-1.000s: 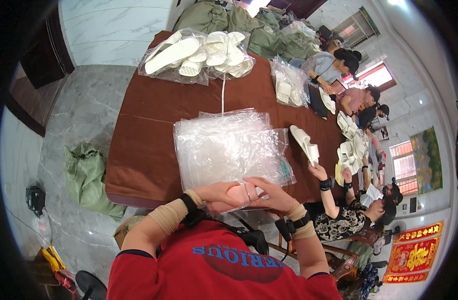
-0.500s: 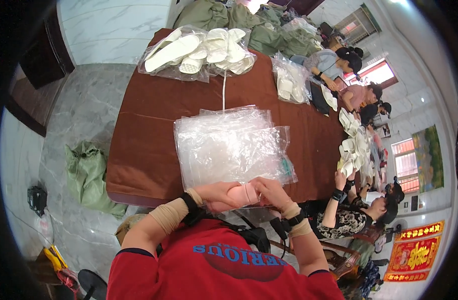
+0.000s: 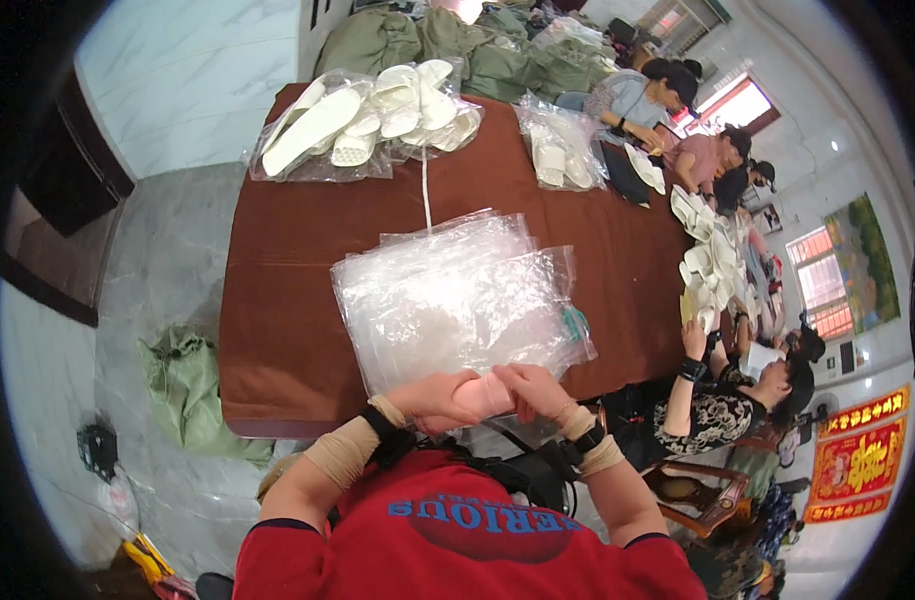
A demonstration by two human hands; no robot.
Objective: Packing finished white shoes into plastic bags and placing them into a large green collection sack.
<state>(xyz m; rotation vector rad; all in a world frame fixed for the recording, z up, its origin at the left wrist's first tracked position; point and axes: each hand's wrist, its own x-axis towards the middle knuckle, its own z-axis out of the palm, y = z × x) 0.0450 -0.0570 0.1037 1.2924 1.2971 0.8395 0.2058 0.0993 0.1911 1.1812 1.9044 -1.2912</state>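
Close to my body, at the table's near edge, both hands grip a pink slipper. My left hand is closed round its left part, the thumb lying over the top. At its right end, my right hand is closed with the fingers bent against it. The slipper's underside and its far ends are hidden by my hands. Just beyond them lies a loose stack of clear plastic bags, with a small green mark at the right side.
Bagged white slippers lie at the table's far left, and another bagged pair farther right. Loose white slippers line the right side, where several people work. A green sack stands left of the brown-covered table.
The view has shifted slightly. My right hand has closed in on the slipper's right end, and the slipper has turned a little. My left hand keeps its grip.
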